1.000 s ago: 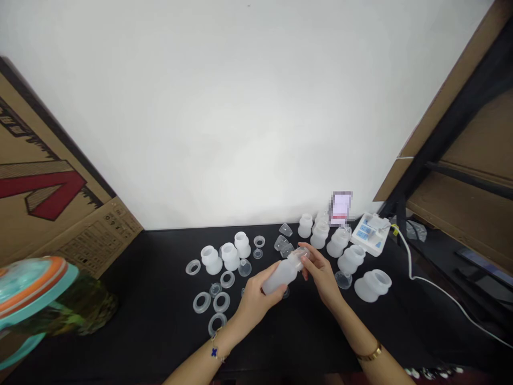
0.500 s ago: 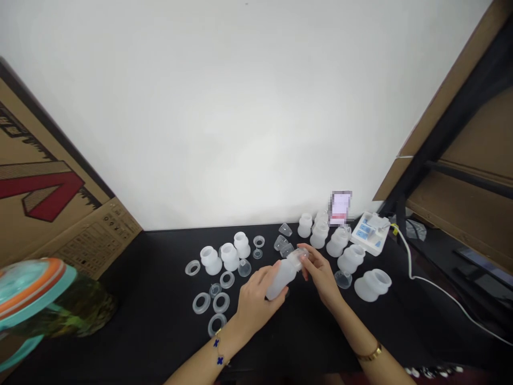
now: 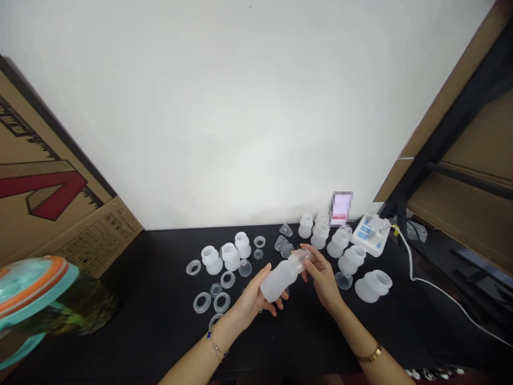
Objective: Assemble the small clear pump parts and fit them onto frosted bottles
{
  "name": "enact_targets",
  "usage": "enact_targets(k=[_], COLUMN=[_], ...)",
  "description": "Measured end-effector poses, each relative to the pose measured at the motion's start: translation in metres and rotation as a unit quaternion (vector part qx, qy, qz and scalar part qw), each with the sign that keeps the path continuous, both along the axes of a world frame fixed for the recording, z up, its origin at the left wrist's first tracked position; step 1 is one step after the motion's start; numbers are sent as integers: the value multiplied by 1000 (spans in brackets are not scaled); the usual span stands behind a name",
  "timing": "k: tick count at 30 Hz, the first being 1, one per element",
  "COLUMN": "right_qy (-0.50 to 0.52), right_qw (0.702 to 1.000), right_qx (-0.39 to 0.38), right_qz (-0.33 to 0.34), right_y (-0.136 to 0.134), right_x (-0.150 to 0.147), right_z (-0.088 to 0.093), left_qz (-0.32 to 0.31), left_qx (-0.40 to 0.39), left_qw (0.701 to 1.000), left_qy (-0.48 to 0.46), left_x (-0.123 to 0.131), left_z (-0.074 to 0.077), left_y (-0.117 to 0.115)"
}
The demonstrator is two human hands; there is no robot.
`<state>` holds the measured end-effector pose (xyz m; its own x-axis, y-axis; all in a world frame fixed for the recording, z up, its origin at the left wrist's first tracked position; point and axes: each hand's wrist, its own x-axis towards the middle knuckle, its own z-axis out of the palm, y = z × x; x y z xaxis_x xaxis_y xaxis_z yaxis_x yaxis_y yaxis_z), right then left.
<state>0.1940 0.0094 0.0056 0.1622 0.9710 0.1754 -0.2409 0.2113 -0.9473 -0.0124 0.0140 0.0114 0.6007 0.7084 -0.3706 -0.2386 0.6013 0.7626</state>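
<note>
A frosted white baby bottle (image 3: 278, 282) is tilted over the table, its top pointing up and to the right. My left hand (image 3: 255, 299) cradles the lower part loosely, thumb on the near-left side and fingers beneath. At the top, a clear cap (image 3: 301, 258) covers the neck, and the fingers of my right hand (image 3: 319, 272) are closed around it. Clear caps (image 3: 281, 243) lie just behind. To the left are open white bottles (image 3: 231, 258), collar rings (image 3: 202, 302) and clear nipples (image 3: 245, 267). More white bottles (image 3: 337, 243) stand on the right, one of them (image 3: 373, 286) tilted.
A white power strip (image 3: 371, 235) with a white cable (image 3: 441, 305) lies at the right, near a pixelated phone-like screen (image 3: 341, 207). A large jar with a teal and orange lid (image 3: 36, 283) stands at the left, before a cardboard box (image 3: 80, 235). A white wall (image 3: 248, 117) rises behind.
My left hand has loosened and turned, its fingers now beneath the bottle instead of wrapped over it. My right hand stays at the cap.
</note>
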Motion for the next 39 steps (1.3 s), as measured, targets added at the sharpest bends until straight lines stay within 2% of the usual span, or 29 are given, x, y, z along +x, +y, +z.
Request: enact_targets(k=[9,18,27,34,39], right_qy=[-3,-10,-3,-22,-36], right_qw=[1000,1000,1000,1000,999], right_qx=[-4,-2,5,-6,-12], right_qz=[8,5,12,0,-4], right_y=[0,0,1,1,2], right_x=[1,1,1,2,2], right_z=[1,2,2,3,2], left_qz=[19,18,39,81,112], left_qx=[-2,63,166,282,391], left_qw=[1000,997,982,940,879], left_qy=[12,28,85,175,247], left_x=[0,1,1,3,2], left_z=[8,4,11,6,9], left_y=[-3,0,-5,-6,-11])
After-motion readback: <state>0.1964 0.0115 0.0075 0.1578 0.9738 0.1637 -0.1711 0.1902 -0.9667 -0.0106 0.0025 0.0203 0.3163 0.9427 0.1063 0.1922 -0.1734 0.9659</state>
